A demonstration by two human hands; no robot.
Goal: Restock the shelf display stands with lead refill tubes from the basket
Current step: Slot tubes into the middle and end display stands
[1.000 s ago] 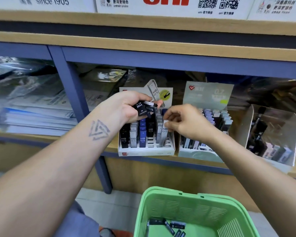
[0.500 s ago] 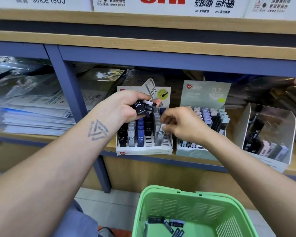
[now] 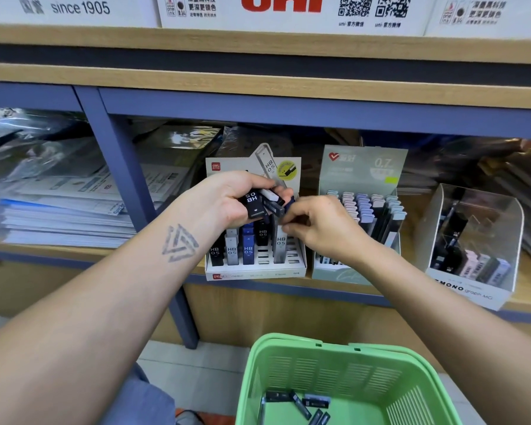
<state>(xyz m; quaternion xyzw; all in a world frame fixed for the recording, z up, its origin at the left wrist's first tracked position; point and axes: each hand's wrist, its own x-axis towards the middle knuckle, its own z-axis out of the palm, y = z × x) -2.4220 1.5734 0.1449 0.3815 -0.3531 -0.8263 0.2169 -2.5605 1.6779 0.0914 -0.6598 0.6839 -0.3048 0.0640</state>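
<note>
"HB 0.5" lead refill tubes fill the left hand; right hand pinches one over the Deli stand.

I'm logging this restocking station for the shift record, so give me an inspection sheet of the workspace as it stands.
Surface: wooden shelf carries three display stands.
Job's things: white HB 0.5 stand partly filled, front slots free; green basket holds a few loose refill tubes.
Clutter: pale green 0.7 stand, clear stand, stacked papers.
Grippers: left hand grips a bundle of tubes; right hand pinches at that bundle, fingertips above a grey tube in the stand.
Cables: nothing seen.
Surroundings: brand signs on the upper shelf; tiled floor below.
</note>
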